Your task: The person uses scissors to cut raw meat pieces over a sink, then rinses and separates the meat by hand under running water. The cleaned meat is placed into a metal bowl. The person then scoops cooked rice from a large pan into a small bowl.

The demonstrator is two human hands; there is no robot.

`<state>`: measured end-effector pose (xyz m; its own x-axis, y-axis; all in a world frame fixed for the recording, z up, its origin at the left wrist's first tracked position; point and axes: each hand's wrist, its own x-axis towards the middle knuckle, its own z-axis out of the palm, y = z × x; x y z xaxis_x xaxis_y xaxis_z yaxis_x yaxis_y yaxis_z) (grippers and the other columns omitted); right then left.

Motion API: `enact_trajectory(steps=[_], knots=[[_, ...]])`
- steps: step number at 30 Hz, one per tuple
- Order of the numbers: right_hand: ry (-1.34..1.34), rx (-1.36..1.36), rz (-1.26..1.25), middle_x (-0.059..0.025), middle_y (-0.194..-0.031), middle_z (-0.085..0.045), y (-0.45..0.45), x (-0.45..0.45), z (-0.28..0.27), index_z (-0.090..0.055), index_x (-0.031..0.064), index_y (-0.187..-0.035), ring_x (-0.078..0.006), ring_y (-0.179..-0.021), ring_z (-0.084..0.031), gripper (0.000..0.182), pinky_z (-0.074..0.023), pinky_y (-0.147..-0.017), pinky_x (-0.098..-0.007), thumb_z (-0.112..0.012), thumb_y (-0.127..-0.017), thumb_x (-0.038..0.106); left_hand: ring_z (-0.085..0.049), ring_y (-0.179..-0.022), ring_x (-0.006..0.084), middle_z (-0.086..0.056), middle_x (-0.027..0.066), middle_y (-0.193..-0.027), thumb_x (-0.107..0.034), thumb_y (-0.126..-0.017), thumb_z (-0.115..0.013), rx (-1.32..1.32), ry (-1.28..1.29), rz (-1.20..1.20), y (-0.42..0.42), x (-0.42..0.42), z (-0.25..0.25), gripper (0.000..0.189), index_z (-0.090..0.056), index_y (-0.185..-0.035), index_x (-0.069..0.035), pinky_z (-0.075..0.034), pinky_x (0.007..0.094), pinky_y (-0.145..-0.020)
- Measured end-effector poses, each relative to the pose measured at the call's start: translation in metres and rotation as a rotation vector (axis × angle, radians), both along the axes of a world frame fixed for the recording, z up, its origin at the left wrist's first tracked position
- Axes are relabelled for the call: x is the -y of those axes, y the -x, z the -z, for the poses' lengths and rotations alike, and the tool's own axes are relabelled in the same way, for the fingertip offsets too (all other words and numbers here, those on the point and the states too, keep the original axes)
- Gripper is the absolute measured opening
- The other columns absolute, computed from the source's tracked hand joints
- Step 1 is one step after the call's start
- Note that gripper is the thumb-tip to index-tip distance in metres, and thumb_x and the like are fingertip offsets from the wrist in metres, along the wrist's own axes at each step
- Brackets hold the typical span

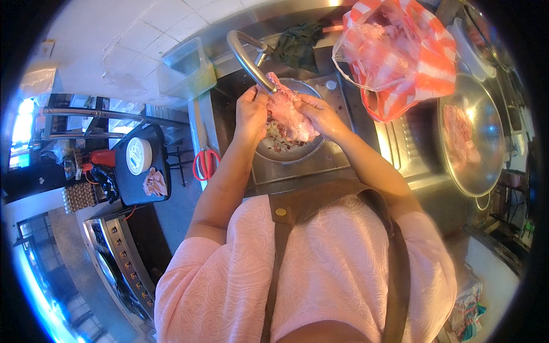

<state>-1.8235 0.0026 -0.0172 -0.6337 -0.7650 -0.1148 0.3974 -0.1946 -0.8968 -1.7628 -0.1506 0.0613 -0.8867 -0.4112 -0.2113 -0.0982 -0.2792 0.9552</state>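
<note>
A piece of raw, bony meat (288, 112) is held between my two hands, under the spout of a curved metal faucet (248, 58). My left hand (252, 112) grips its left side, and my right hand (321, 116) grips its right side. Below lies a round metal bowl or strainer (281, 156) with dark and pale scraps in it, inside a steel sink (339, 150). Up and to the right, a red-and-white striped plastic bag (433, 70) stands open with more raw meat (386, 47). Another meat piece (459, 137) lies in a large metal bowl (487, 124) at the right.
Red-handled scissors (206, 163) lie on the sink's left edge. A clear plastic container (188, 70) stands behind them, and a dark cloth (298, 45) lies behind the faucet. Further left are a black tray (137, 191) with a white tub (139, 155), egg trays (80, 197) and a stove (124, 257).
</note>
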Motion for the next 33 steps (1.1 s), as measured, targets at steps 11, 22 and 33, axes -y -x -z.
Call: enact_trajectory(steps=[11,22,33], knots=[[-0.001,0.594,0.040,-0.0091,-0.110,-0.056,-0.006,0.001,-0.010,-0.047,0.0083,-0.127,-0.0228,-0.100,-0.055,0.046,-0.0447,-0.088,-0.0329,-0.048,-0.091,0.037,-0.060,-0.087,0.0155,-0.063,0.0053,-0.090,-0.010,-0.089,-0.052,-0.134,0.943,0.126,-0.030,-0.004,0.008,0.013,-0.061,-0.096,-0.003,-0.047,0.0280,-0.075],[0.008,0.309,0.157,-0.0069,-0.103,-0.061,-0.010,0.043,-0.022,-0.053,0.0045,-0.117,-0.0177,-0.092,-0.060,0.038,-0.0489,-0.078,-0.0300,-0.047,-0.095,0.035,-0.048,-0.117,0.0332,-0.049,0.0143,-0.128,-0.033,-0.090,-0.048,-0.124,1.368,-0.254,-0.013,-0.024,0.027,0.034,-0.063,-0.107,-0.008,-0.041,0.0432,-0.091],[-0.266,-0.227,0.501,-0.0054,-0.090,-0.060,-0.015,0.033,-0.045,-0.055,0.0028,-0.107,-0.0118,-0.073,-0.057,0.032,-0.0462,-0.066,-0.0270,-0.041,-0.098,0.030,-0.061,-0.077,0.0262,-0.061,0.0143,-0.085,-0.032,-0.087,-0.054,-0.058,0.678,0.043,0.024,-0.011,0.025,0.032,-0.059,-0.097,-0.003,-0.047,0.0363,-0.069]])
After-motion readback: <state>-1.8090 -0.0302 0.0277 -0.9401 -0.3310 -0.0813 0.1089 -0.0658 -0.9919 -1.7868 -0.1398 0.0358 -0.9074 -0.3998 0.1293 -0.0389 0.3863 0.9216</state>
